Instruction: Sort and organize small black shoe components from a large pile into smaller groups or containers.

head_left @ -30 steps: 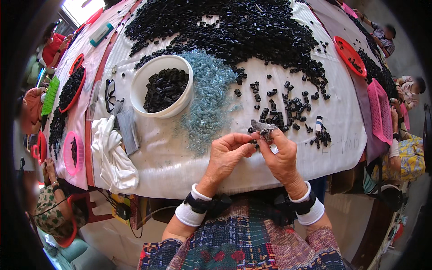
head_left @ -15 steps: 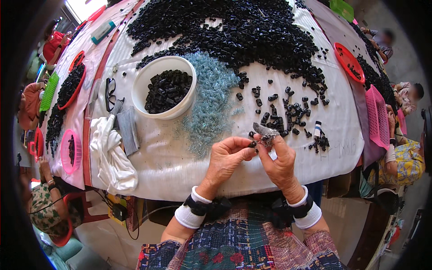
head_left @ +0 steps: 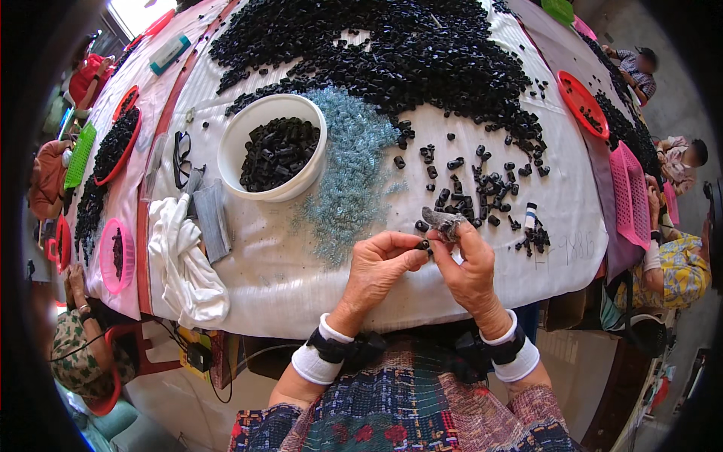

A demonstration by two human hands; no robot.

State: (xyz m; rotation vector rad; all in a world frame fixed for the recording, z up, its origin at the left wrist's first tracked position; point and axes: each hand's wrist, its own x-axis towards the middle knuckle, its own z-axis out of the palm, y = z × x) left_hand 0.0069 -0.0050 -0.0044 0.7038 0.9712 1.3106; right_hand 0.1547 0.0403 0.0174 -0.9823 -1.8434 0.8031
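Observation:
My left hand (head_left: 382, 267) pinches a small black plastic piece (head_left: 424, 245) between thumb and index finger. Close beside it, my right hand (head_left: 473, 275) is closed, its thumb tip against the same piece. A frayed grey wrap (head_left: 444, 224), like a worn finger cover, is at the right index finger; what lies under it is hidden. Loose black plastic pieces (head_left: 482, 188) are scattered just beyond my hands. To the left of them spreads a pile of small clear bluish rings (head_left: 343, 173). A white tub (head_left: 313, 175) holding more black pieces stands beside that pile.
A large heap of black pieces (head_left: 392, 56) covers the table's far part. White cloth (head_left: 184, 260), a grey folded cloth (head_left: 213, 222) and eyeglasses (head_left: 181, 160) lie left. A white-capped tube (head_left: 531, 215) stands right. Co-workers sit along both sides, near red trays (head_left: 581, 105) and pink baskets (head_left: 631, 196).
Both hands stay nearly in place. The black piece between my fingertips has turned slightly, and the grey wrap has shifted a little. The whole view has moved slightly.

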